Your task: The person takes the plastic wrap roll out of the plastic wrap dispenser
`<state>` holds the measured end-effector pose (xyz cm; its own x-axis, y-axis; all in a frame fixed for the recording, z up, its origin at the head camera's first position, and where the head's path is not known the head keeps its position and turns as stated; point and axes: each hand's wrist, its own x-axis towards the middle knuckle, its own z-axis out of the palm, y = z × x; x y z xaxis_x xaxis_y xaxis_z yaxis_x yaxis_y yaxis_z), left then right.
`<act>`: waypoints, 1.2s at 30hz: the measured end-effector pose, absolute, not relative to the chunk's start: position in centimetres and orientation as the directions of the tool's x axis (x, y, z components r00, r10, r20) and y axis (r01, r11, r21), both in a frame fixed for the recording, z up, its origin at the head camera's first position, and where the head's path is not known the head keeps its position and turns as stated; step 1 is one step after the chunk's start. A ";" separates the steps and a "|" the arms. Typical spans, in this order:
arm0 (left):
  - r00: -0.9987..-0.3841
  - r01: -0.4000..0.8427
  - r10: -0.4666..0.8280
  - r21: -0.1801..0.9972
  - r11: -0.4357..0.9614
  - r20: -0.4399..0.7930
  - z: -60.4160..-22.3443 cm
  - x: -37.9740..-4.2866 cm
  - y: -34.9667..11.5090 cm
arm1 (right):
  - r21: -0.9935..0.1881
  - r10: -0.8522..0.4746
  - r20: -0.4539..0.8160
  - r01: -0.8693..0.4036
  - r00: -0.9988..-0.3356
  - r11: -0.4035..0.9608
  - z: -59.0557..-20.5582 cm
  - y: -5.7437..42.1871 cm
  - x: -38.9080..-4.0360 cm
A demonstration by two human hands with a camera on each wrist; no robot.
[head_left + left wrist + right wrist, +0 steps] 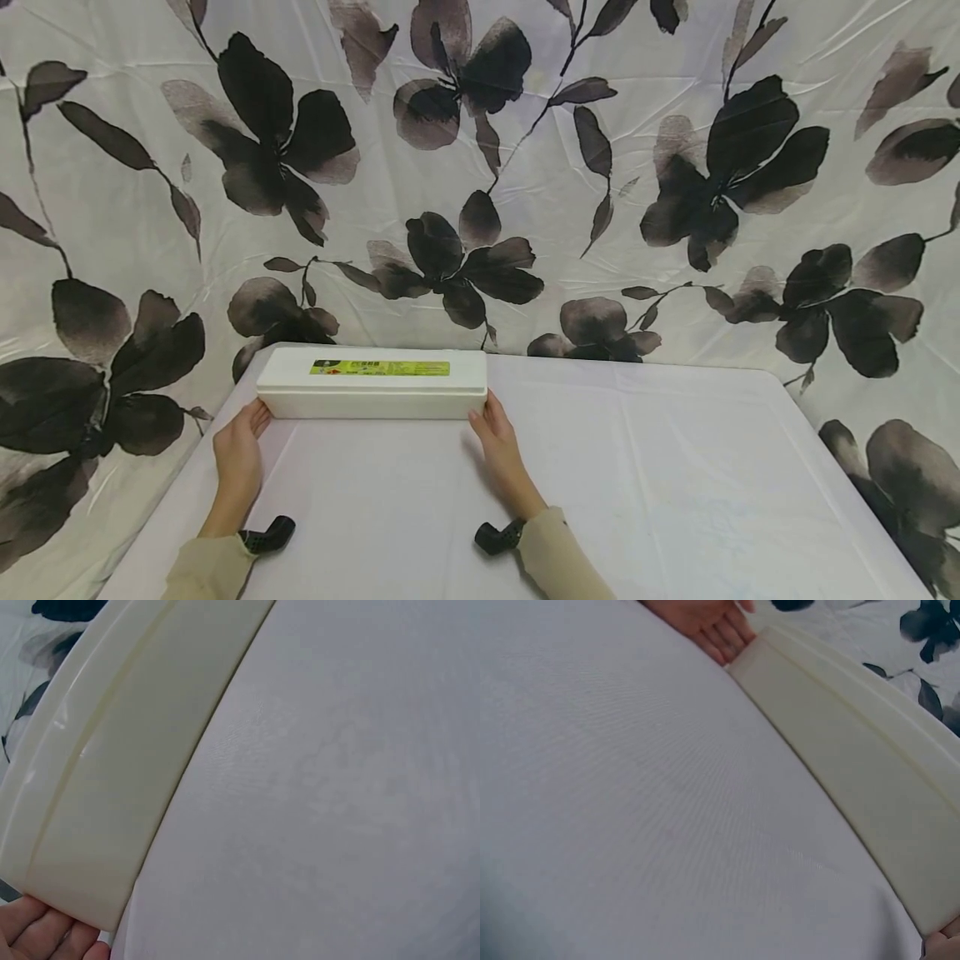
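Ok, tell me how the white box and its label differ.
The white box is plain; its label is yellow-green and printed. The box is far longer and wider than the label, which covers only part of it. Both are oblong, running lengthwise the same way.

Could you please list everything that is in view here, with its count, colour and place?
Long box: one, white, near the table's far edge, left of centre
Label: one, yellow-green, on the box's top
Table: one, white-covered, beneath the box
Floral cloth: white with dark flowers, behind the table
Wrist devices: two, black, one at each wrist
Sleeves: two, beige, on the forearms
Left hand: one, bare, touching the box's left end
Right hand: one, bare, touching its right end
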<state>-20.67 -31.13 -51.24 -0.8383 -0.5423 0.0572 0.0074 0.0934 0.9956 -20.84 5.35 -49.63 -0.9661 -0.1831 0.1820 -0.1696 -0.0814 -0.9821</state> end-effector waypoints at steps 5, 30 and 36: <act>-0.844 -0.008 -0.534 0.993 0.114 0.054 -51.2 -20.5 -31.0 | -0.985 -0.186 0.171 -0.161 -0.968 -0.067 -49.7 5.9 -20.6; -0.891 -0.137 -0.449 0.983 0.121 -0.069 -49.6 -18.5 -28.7 | -0.986 -0.177 0.152 -0.136 -0.972 -0.101 -52.8 8.1 -20.3; -0.880 -0.190 -0.450 0.981 0.045 -0.150 -49.0 -18.2 -28.2 | -0.994 -0.213 0.098 -0.085 -0.972 -0.073 -52.5 9.0 -19.7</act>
